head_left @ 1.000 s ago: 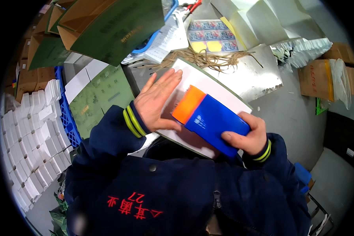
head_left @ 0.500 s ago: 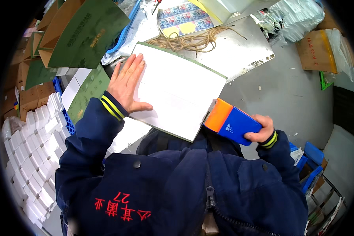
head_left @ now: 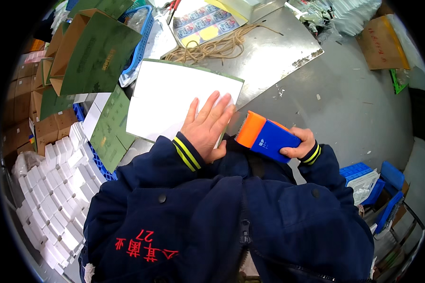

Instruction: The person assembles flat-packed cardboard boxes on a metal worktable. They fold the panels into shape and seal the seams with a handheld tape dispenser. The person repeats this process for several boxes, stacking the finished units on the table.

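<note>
A flat box with a white face and green edges [head_left: 163,96] lies at an angle on the table's near edge. My left hand [head_left: 205,125] rests flat on its right end, fingers stretched and slightly apart, the thumb by the near right corner. To the right, my right hand [head_left: 301,143] grips the blue end of an orange-and-blue tape dispenser [head_left: 271,139]. Its toothed orange end faces the box, a short gap away from it. No tape strip can be made out on the box.
Coiled brown rope [head_left: 208,49] and a label sheet [head_left: 205,23] lie beyond the box on the metal table [head_left: 269,47]. Open green cartons [head_left: 97,56] and a blue basket [head_left: 144,42] stand at the left. White foam trays [head_left: 56,188] are stacked nearer me.
The box has shifted left. My left hand has moved from its left end to its right end. The tape dispenser has come away from the box's right edge.
</note>
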The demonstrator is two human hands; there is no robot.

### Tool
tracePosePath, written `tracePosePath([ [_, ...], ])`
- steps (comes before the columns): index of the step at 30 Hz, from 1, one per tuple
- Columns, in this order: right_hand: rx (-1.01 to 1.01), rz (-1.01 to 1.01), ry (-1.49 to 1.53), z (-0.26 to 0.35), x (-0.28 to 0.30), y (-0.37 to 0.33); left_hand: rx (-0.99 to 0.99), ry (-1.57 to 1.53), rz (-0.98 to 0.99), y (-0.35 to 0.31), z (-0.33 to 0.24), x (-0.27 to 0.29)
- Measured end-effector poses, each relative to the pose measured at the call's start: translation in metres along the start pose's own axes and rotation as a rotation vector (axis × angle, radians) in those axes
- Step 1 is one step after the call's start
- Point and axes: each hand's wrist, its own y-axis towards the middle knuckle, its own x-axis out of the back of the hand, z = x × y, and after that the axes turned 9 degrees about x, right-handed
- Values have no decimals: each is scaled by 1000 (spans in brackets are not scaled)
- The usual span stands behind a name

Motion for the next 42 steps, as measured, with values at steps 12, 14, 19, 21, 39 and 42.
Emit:
tracePosePath([
  [12, -54, -40, -1136, 21, 2, 69, -276, 221, 15, 24, -8, -8],
  [14, -15, -212, -1181, -28, 20, 87, -395, 138, 46, 27, -6, -7],
  [19, 165, -337, -1325, -107, 55, 132, -624, -136, -65, 32, 6, 5],
  [21, 428, -329, -1131, -75, 34, 135, -393, -100, -392, 16, 14, 24],
  [39, 428, 287, -523, -50, -81, 137, 571, -1389, -735, -185, 147, -11],
  [42, 259, 305, -468, -44, -91, 157, 595, -1822, -889, -213, 151, -55],
])
